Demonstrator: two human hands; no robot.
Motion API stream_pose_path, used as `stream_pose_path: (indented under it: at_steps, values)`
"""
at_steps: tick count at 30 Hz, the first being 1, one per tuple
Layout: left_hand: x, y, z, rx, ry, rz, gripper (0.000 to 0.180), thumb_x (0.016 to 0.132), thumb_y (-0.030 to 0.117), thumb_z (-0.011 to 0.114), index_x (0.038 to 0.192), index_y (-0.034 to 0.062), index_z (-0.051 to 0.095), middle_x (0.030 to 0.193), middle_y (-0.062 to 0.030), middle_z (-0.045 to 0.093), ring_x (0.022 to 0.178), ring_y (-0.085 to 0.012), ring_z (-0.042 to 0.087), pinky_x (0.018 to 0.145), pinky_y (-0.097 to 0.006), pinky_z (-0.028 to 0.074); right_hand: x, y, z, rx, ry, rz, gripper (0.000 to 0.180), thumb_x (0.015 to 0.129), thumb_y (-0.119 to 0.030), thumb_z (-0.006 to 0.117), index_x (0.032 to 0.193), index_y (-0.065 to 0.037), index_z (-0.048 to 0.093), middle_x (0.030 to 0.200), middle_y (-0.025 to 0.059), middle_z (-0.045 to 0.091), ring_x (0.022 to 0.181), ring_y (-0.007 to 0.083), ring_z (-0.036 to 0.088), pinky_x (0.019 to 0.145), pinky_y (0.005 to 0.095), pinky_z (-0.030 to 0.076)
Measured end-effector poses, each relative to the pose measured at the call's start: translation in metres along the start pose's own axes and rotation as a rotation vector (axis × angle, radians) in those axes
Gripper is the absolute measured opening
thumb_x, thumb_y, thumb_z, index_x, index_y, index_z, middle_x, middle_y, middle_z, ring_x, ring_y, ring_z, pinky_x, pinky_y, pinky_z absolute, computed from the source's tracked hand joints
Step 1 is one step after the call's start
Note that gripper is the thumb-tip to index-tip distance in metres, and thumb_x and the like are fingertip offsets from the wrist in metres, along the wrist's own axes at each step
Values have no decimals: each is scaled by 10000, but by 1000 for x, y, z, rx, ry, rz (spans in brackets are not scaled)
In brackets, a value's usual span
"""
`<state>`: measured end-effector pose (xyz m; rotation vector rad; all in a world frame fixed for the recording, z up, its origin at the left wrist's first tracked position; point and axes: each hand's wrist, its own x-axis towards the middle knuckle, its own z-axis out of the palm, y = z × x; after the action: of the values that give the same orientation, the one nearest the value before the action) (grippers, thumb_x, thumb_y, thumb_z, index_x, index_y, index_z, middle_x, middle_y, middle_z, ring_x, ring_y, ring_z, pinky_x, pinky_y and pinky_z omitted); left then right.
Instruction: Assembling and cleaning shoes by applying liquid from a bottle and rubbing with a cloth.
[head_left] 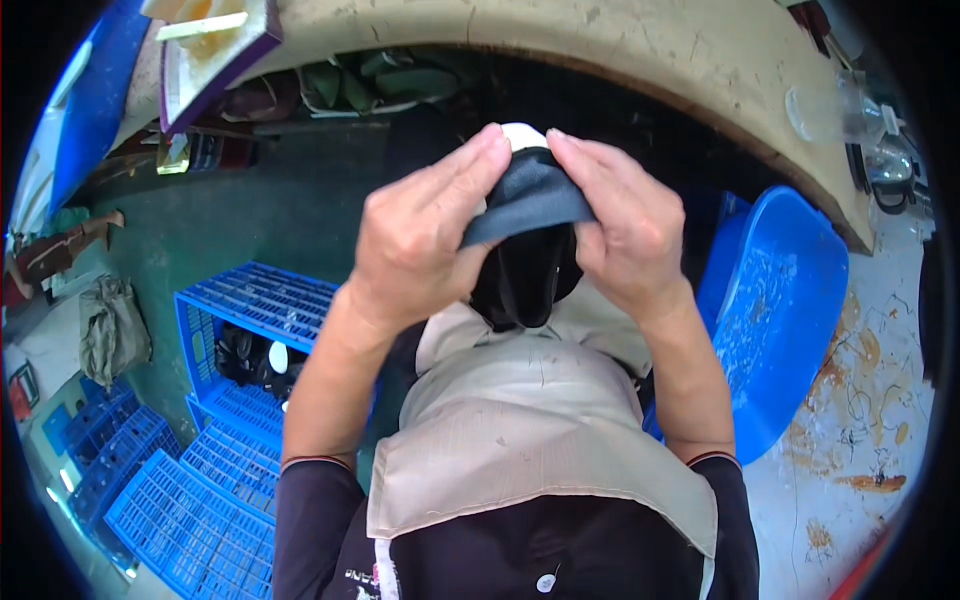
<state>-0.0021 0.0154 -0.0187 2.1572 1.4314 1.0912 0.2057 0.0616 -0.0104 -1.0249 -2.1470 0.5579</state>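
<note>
Both hands are raised in front of my chest, holding one dark blue-grey fabric piece [530, 195] with a white end [524, 136] at its top. My left hand [425, 220] is closed on its left side, the thumb underneath. My right hand [630, 215] grips the right side, fingertips pressed by the white end. Directly below hangs or lies a black soft item [525, 275] with a thin edge strip, above my beige apron [540, 420]. Whether it is joined to the fabric piece I cannot tell.
A curved beige worktable [620, 35] spans the far side, with a glue-stained tray [215, 60] at left. Blue crates [255, 300], one holding black items, stand left. A blue tub [775, 320] stands right, near a clear plastic bottle [885, 150]. A grey-green cloth [112, 325] hangs far left.
</note>
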Motion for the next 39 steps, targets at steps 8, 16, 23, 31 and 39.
stream_pose_path:
  at_steps: [8, 16, 23, 31, 39]
  values:
    - [14, -30, 26, -10, 31, 74, 647, 700, -70, 775, 1330, -13, 638, 1316, -171, 686, 1060, -302, 729, 897, -340, 589, -12, 35, 32, -69, 231, -66, 455, 774, 52, 734, 1227, 22, 716, 1204, 166, 718, 942, 253, 720, 791, 303, 584]
    - [24, -35, 68, -69, 43, 146, 490, 744, -66, 762, 1229, -30, 700, 1228, -161, 729, 1046, -294, 741, 914, -323, 589, -37, 72, 40, -99, 409, -135, 392, 768, -49, 839, 1150, -21, 754, 1042, 98, 728, 754, 178, 660, 652, 262, 547]
    - [30, 9, 105, -384, 276, -61, 291, 757, -62, 782, 1046, -47, 765, 1090, -161, 773, 1013, -269, 759, 874, -310, 606, -50, 62, -1, 5, 430, 79, 286, 849, -77, 798, 1127, -13, 779, 951, 101, 697, 742, 140, 585, 649, 226, 492]
    - [30, 87, 83, -612, 122, -306, 134, 797, 1, 782, 928, -21, 766, 1074, -164, 776, 1064, -291, 745, 877, -331, 611, -80, 25, -96, 269, 143, 342, 132, 845, -118, 820, 949, -42, 793, 850, 46, 635, 700, 135, 538, 618, 259, 453]
    - [27, 99, 58, -854, -218, -244, 213, 806, 230, 850, 864, 44, 765, 1107, -148, 772, 1135, -336, 713, 949, -384, 591, -83, 32, -125, 821, -81, 292, 195, 733, -51, 897, 904, -58, 805, 805, 15, 610, 641, 124, 526, 566, 249, 428]
